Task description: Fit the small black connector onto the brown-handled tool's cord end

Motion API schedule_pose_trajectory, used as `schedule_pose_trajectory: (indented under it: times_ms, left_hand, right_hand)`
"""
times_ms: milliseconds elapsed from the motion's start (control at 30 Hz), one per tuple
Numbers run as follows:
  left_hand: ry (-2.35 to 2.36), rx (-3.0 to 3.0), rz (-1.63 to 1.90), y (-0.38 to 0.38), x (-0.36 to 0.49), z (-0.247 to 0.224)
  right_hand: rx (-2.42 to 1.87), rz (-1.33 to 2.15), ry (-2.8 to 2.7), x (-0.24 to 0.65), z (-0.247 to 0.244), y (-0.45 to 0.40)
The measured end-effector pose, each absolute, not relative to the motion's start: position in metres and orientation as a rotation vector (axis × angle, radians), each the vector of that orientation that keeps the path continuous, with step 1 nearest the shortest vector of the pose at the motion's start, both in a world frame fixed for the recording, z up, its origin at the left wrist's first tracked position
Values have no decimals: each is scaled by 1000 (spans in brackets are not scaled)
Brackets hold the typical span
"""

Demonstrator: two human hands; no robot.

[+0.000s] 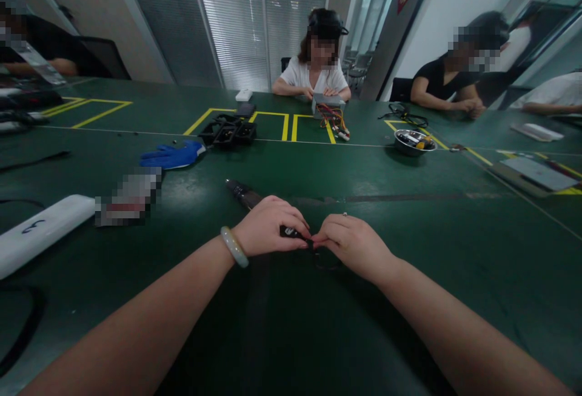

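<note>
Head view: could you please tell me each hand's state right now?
Left hand: closed, holding a black object with a white marking.
Right hand: closed in a pinch at that object's end; what it grips cannot be told.

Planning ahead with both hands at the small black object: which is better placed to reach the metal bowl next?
Probably the right hand: it's nearer the metal bowl, on its side. The left hand is farther away, gripping the small black object.
</note>
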State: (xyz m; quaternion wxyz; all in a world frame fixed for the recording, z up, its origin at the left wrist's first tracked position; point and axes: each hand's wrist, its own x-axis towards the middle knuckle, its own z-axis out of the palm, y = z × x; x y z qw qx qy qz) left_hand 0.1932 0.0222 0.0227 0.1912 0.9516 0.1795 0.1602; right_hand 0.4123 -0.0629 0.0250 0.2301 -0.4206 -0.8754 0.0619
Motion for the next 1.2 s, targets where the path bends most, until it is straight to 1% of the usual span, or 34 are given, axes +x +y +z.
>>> schedule_pose_trajectory:
  times_ms: [367, 633, 733, 900, 1033, 1200]
  left_hand:
    - [477, 2646, 423, 23, 194, 28]
    - [478, 2632, 423, 24, 195, 26]
    - [475, 2632, 407, 25, 195, 26]
    - [447, 2656, 372, 26, 195, 26]
    - [383, 2661, 374, 27, 195, 26]
    - [354, 2649, 351, 28, 195, 28]
  right_hand:
    - [-1089, -10, -2515, 406, 25, -65]
    - [-1106, -117, -2666, 401, 35, -67]
    - [-1101, -38, -2699, 400, 41, -59]
    - [-936, 262, -2664, 402, 49, -45]
    - [-884, 316, -2638, 403, 47, -43]
    - [-934, 410, -2547, 407, 37, -41]
